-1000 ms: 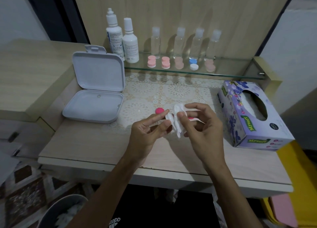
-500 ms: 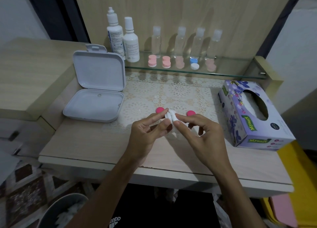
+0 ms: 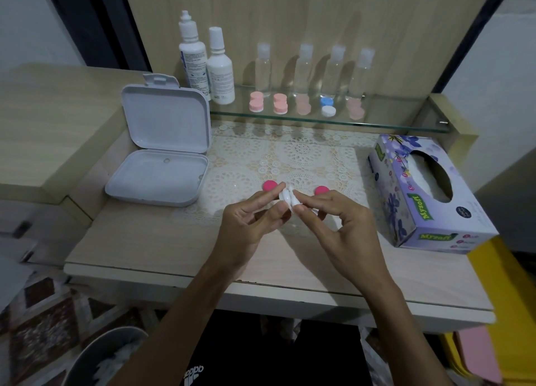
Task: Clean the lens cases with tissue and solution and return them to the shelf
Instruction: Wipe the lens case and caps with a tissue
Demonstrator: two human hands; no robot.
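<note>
My left hand [image 3: 249, 223] pinches a small white lens case [image 3: 285, 197] between thumb and forefinger above the lace mat. My right hand [image 3: 336, 226] presses a wad of white tissue [image 3: 293, 202] against that case with its fingertips. Two pink caps lie on the mat behind my hands, one at the left [image 3: 270, 186] and one at the right [image 3: 321, 190]. Several lens cases stand on the glass shelf [image 3: 391, 118], among them a pink one [image 3: 256, 102] and a blue and white one [image 3: 328, 106]. Two white solution bottles [image 3: 221, 69] stand at the shelf's left end.
An open white plastic box [image 3: 162, 159] sits at the left of the table. A purple tissue box [image 3: 423, 191] lies at the right. Several clear small bottles [image 3: 303, 69] line the back of the shelf. A bin [image 3: 98, 356] with used tissue stands on the floor below left.
The tissue, loose and spread a second ago, is now bunched tight against the case. My right hand has dropped lower, uncovering the right pink cap.
</note>
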